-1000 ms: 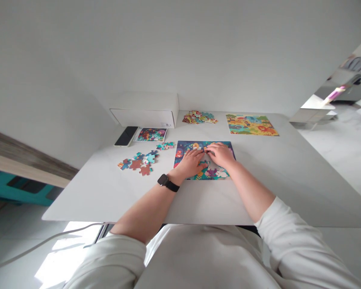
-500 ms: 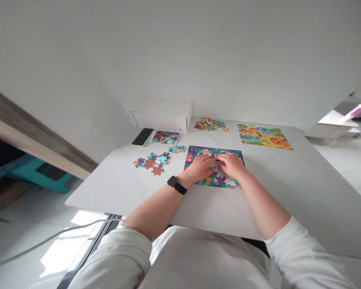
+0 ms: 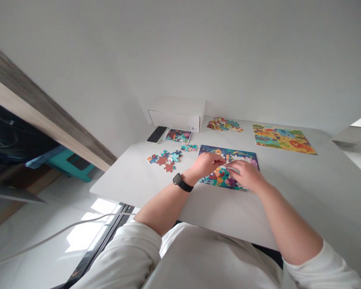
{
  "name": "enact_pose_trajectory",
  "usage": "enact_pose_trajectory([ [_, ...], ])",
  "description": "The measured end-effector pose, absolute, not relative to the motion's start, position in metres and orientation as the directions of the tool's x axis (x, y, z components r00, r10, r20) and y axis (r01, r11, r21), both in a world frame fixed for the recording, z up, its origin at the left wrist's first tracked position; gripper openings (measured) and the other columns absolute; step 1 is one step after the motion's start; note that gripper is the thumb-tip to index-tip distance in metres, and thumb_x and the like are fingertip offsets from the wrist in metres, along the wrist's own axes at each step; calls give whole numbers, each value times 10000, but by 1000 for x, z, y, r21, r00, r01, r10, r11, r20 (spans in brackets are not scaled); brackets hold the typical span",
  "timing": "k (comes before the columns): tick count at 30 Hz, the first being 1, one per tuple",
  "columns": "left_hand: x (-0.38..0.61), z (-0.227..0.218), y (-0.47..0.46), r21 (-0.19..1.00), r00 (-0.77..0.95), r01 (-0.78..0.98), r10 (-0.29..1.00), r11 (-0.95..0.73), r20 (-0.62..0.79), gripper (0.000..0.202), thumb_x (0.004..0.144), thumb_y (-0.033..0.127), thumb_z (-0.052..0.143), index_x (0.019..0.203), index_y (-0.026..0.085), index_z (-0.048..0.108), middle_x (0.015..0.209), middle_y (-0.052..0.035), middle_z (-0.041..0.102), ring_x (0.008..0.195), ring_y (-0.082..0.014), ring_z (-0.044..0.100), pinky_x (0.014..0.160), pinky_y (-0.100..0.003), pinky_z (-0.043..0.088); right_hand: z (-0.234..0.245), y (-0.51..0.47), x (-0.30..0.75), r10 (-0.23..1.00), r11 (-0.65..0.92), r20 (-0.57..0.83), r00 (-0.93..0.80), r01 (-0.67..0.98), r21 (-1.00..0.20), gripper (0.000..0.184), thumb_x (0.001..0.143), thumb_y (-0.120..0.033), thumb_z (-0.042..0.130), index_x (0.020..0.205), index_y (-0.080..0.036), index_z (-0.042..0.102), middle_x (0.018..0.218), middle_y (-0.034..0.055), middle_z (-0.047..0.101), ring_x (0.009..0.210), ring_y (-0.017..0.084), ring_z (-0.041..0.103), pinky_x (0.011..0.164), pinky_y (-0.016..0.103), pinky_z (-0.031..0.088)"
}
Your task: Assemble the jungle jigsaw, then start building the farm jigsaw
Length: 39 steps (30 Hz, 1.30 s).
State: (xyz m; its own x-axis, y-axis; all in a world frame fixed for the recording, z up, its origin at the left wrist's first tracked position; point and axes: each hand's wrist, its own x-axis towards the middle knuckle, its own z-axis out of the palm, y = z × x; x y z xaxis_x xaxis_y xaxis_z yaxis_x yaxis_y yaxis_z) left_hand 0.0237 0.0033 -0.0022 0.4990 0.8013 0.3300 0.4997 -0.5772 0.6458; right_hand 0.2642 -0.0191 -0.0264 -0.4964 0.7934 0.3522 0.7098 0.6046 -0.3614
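Note:
A dark blue jigsaw puzzle [image 3: 219, 182] with bright animals and plants lies in front of me, partly covered by both hands. My left hand [image 3: 209, 163], a black watch on its wrist, is over the puzzle's middle with fingers pinched together; whatever they hold is too small to make out. Beside it, my right hand [image 3: 245, 173] stretches its fingers toward the left fingertips, thumb held apart below. Loose jigsaw pieces [image 3: 169, 166], some brown and some teal, are scattered left of the puzzle. A small printed picture [image 3: 178, 136] in similar colours lies behind them.
A white box [image 3: 177, 116] stands against the wall, with a phone [image 3: 157, 134] in front. Another heap of pieces [image 3: 224, 124] lies at the back. A yellow animal puzzle [image 3: 284, 138] is at the back right of the white table [image 3: 156, 188].
The view has swung left, shifting the table rightward in the picture. My left hand has gone from spread over the puzzle to a pinch, and my right fingers have straightened.

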Motion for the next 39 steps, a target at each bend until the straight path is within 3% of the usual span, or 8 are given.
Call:
enact_pose_trajectory([
  [6,19,0,1,659,326,579,877,-480,352,466,1140,440,414,832,204,671,758,-46,724,727,-184,681,730,-294,483,-27,-29,270,788,615,335,-516,684,-393,238,1015,-253,618,1126,-276,828,1126,64,841,1068,278,791,981,445,633],
  [12,12,0,6,700,137,564,886,-438,444,346,1131,323,354,904,221,594,769,-33,677,716,-170,632,727,-294,467,-26,-36,277,806,590,340,-484,700,-403,247,1025,-268,614,1147,-297,827,1143,52,841,1066,272,794,957,446,643],
  [16,-12,12,21,758,-24,505,871,-413,491,253,1073,207,360,1116,218,609,772,-8,669,697,-154,617,730,-278,485,-23,-38,278,808,588,336,-484,701,-404,253,1031,-276,610,1162,-307,823,1156,45,839,1069,268,795,964,443,643],
  [20,-56,31,35,755,-128,572,874,-321,468,236,1018,267,512,1212,204,631,915,-34,734,809,-160,665,778,-272,514,-20,-39,278,809,586,331,-486,709,-392,265,1038,-290,598,1168,-314,827,1157,51,838,1071,272,796,959,446,648],
  [25,-141,40,33,545,-216,838,918,-1,333,272,955,298,598,1173,205,730,1129,-78,788,1042,-233,710,977,-328,540,-17,-41,278,816,576,316,-483,725,-378,260,1038,-295,599,1161,-319,827,1166,50,837,1074,272,794,946,439,648],
  [30,-216,22,18,196,-253,949,967,247,5,502,814,297,746,1302,178,734,1247,-139,781,1134,-311,719,983,-347,554,-18,-39,280,809,587,324,-491,711,-387,261,1040,-304,590,1159,-313,823,1169,47,836,1083,276,790,966,449,639],
  [34,-233,8,10,47,-243,967,965,249,-102,558,801,350,750,1340,203,750,1309,-147,771,1146,-325,716,946,-340,548,-21,-38,280,804,594,329,-496,703,-392,270,1032,-291,589,1158,-321,826,1166,43,838,1076,275,792,951,448,645],
  [39,-229,5,14,40,-136,989,983,143,-126,455,790,326,714,1229,262,814,1267,-96,802,1113,-305,719,882,-319,533,-25,-37,279,798,601,338,-498,699,-388,260,1021,-283,604,1143,-332,829,1154,34,840,1065,277,796,937,447,652],
])
